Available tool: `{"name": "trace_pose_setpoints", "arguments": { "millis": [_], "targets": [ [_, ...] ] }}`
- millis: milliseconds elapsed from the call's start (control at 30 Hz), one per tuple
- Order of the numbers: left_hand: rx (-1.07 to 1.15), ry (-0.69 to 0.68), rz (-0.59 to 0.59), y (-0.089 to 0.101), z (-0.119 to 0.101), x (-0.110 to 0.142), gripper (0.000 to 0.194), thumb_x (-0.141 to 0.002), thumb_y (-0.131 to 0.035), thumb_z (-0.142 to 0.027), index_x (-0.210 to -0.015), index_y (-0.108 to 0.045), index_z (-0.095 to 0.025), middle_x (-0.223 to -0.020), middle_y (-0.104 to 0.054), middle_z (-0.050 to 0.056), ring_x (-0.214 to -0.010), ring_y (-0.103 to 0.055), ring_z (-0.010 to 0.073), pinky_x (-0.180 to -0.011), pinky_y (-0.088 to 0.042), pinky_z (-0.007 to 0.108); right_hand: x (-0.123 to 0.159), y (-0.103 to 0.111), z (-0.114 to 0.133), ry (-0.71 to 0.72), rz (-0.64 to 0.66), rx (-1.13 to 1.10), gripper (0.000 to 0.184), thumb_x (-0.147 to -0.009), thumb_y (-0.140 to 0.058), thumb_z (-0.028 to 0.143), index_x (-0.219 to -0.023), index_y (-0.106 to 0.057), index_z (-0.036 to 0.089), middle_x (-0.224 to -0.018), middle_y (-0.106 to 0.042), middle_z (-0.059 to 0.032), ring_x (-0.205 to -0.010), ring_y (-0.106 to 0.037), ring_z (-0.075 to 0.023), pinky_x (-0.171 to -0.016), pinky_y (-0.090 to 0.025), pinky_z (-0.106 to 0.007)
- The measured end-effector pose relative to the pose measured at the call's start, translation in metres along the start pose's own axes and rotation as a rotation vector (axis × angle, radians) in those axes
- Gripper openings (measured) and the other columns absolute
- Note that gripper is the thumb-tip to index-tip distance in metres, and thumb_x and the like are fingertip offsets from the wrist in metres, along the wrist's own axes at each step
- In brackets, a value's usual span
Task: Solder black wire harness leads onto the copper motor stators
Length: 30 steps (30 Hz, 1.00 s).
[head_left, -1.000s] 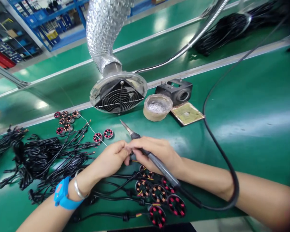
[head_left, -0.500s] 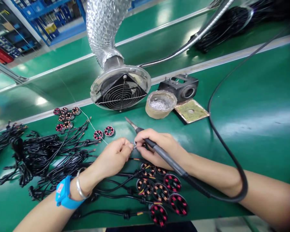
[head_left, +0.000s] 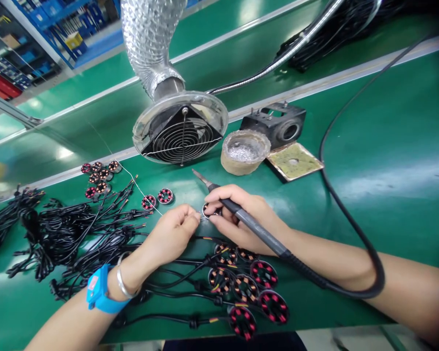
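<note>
My left hand (head_left: 173,231) is closed in a pinch on a thin solder wire (head_left: 145,191), which runs up and back to the left. Between thumb and fingers of my right hand (head_left: 252,219) is a small round motor stator (head_left: 206,210), partly hidden by the fingers. The same hand holds a soldering iron (head_left: 256,235), its tip pointing up and left, apart from the stator. The left fingertips are close beside the stator's edge; whether they touch it I cannot tell. Two stators (head_left: 165,196) with red windings lie just beyond my left hand.
Wired stators (head_left: 242,321) lie below my hands, with bundled black cables (head_left: 69,219) to the left. A round fume extractor (head_left: 183,141) hangs ahead. Behind the iron are a bowl of solder bits (head_left: 241,163), an iron stand (head_left: 278,124) and a sponge tray (head_left: 296,161).
My right fingers have opened slightly around the stator, which shows more now. The iron's tip has shifted a little up and right. My left hand keeps its pinch on the solder wire.
</note>
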<state>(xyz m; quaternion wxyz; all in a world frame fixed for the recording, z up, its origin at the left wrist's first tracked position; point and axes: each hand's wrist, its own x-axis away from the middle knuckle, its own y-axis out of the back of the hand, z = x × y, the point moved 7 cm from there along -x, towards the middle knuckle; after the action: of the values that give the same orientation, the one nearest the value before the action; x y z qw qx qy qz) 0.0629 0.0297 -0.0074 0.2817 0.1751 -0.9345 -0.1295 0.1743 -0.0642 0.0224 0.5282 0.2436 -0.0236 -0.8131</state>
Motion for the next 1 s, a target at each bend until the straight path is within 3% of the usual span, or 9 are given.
{"name": "trace_pose_setpoints", "arguments": {
  "millis": [167, 333, 567, 1000],
  "targets": [
    [-0.026, -0.003, -0.006, 0.000, 0.000, 0.000, 0.030, -0.089, -0.041, -0.045, -0.075, -0.044, -0.019, -0.059, -0.034, -0.007, -0.054, -0.029, 0.0092, -0.049, -0.025, 0.022, 0.002, 0.024, 0.022, 0.121, -0.049, 0.142, 0.026, -0.094, -0.052, 0.017, -0.119, -0.059, 0.020, -0.097, -0.068, -0.0037, -0.079, -0.065, -0.0126, -0.073, -0.053, -0.022],
    [-0.044, -0.004, 0.019, -0.002, -0.001, 0.001, 0.031, -0.090, -0.040, -0.046, -0.074, -0.044, -0.019, -0.059, -0.038, -0.006, -0.054, -0.031, 0.0096, -0.049, -0.027, 0.023, 0.010, 0.044, 0.037, 0.194, -0.029, 0.125, 0.024, -0.087, -0.053, 0.016, -0.106, -0.066, 0.021, -0.071, -0.057, -0.0008, -0.059, -0.052, -0.0134, -0.054, -0.043, -0.027],
    [-0.082, -0.003, 0.018, -0.001, -0.002, 0.001, 0.030, -0.091, -0.039, -0.043, -0.073, -0.044, -0.019, -0.060, -0.041, -0.005, -0.056, -0.034, 0.0100, -0.052, -0.029, 0.023, 0.010, 0.039, 0.034, 0.153, 0.097, 0.057, 0.024, -0.080, -0.048, 0.010, -0.095, -0.064, 0.020, -0.071, -0.054, -0.0005, -0.059, -0.051, -0.0127, -0.052, -0.040, -0.027],
    [-0.110, -0.031, 0.012, -0.001, -0.004, 0.000, 0.032, -0.092, -0.039, -0.043, -0.071, -0.043, -0.019, -0.060, -0.041, -0.005, -0.056, -0.034, 0.0099, -0.053, -0.030, 0.023, 0.011, 0.037, 0.032, 0.163, 0.093, 0.036, 0.025, -0.079, -0.049, 0.010, -0.095, -0.066, 0.019, -0.069, -0.055, -0.0011, -0.057, -0.050, -0.0129, -0.051, -0.039, -0.027]
  ]
}}
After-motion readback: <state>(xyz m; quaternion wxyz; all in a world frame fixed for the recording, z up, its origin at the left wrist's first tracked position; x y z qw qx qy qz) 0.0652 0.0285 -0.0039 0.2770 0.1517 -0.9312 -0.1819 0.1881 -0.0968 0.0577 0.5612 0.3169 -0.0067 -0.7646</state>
